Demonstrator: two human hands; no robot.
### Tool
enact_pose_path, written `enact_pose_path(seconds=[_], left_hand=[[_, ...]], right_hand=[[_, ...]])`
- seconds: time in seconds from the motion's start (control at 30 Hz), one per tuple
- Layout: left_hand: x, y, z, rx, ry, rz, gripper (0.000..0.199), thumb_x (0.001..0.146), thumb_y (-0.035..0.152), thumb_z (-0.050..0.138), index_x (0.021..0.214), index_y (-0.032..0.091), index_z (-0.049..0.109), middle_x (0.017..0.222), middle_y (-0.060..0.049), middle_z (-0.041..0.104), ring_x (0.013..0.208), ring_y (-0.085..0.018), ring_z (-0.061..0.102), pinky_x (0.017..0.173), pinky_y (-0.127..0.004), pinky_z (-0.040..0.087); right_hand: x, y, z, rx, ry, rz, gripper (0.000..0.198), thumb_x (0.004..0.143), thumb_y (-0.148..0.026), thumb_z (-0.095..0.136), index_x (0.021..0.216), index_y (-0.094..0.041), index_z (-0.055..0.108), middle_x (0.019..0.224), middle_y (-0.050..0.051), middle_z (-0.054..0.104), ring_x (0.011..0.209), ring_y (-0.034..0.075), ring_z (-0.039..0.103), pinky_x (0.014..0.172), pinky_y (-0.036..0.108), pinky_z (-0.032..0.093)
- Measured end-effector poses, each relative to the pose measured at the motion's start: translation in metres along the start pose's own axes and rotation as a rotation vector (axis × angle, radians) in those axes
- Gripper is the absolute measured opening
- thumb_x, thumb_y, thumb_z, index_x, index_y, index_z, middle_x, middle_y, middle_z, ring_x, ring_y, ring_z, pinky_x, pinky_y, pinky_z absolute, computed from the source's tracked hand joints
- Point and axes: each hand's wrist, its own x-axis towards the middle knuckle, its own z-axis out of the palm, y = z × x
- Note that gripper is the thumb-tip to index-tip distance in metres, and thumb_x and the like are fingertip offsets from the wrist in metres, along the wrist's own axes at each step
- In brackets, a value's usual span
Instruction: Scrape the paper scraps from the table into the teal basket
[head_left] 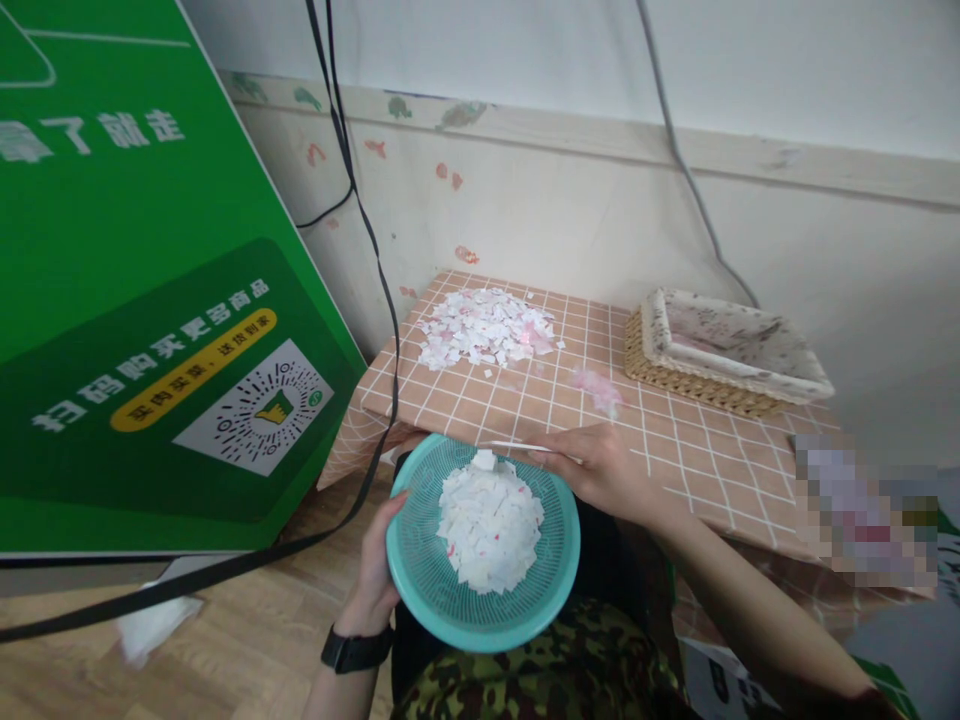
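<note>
My left hand (381,550) grips the left rim of a round turquoise plastic colander (487,632), tilted a little at the table's front edge. Inside the colander lies a heap of torn white paper scraps (491,525) with a few pink-red bits. A small white block-like piece (485,460) sits at the heap's far side. My right hand (589,465) is closed on a thin white flat piece (514,446), seen nearly edge-on over the colander's far rim; I cannot tell what it is exactly.
On the checked tablecloth (517,400) are another pile of paper scraps (487,325), a pink crumpled bit (598,390) and a lined wicker basket (709,385). A large green board (187,300) stands left. A black cable (386,290) hangs in front of the table.
</note>
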Motion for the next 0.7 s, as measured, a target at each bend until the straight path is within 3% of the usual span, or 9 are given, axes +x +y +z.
enact_pose_path(seconds=[0.23,0.4,0.6,0.7], left_hand=[[0.001,-0.001,-0.001,0.005,-0.022,0.077,0.023,0.068,0.023,0.067,0.087,0.010,0.070,0.082,-0.009,0.073,0.074,-0.024,0.067,0.076,-0.037,0.051],[0.001,-0.001,-0.002,0.014,-0.033,0.034,0.022,0.071,0.023,0.064,0.087,0.009,0.070,0.079,-0.010,0.074,0.072,-0.024,0.067,0.075,-0.036,0.051],[0.001,-0.002,-0.006,0.019,-0.010,0.007,0.018,0.069,0.022,0.064,0.081,0.009,0.070,0.075,-0.010,0.073,0.069,-0.024,0.067,0.072,-0.037,0.052],[0.002,-0.002,-0.009,0.009,-0.003,-0.009,0.017,0.068,0.021,0.065,0.080,0.010,0.070,0.074,-0.009,0.073,0.067,-0.024,0.067,0.070,-0.036,0.053]], right_hand=[[0.002,0.008,-0.010,-0.076,0.180,0.086,0.025,0.087,-0.028,0.051,0.105,-0.023,0.068,0.093,0.005,0.072,0.069,0.017,0.066,0.063,0.028,0.051],[0.002,0.015,-0.004,-0.166,0.239,0.068,0.024,0.085,-0.025,0.052,0.104,-0.023,0.068,0.091,0.004,0.072,0.072,0.018,0.067,0.066,0.029,0.051],[0.001,0.016,0.005,-0.164,0.127,0.017,0.030,0.088,-0.022,0.047,0.113,-0.024,0.063,0.104,0.004,0.069,0.083,0.018,0.067,0.073,0.030,0.051],[0.003,0.023,-0.005,-0.246,0.212,0.077,0.027,0.087,-0.025,0.048,0.109,-0.024,0.065,0.097,0.004,0.071,0.078,0.018,0.067,0.071,0.030,0.050]])
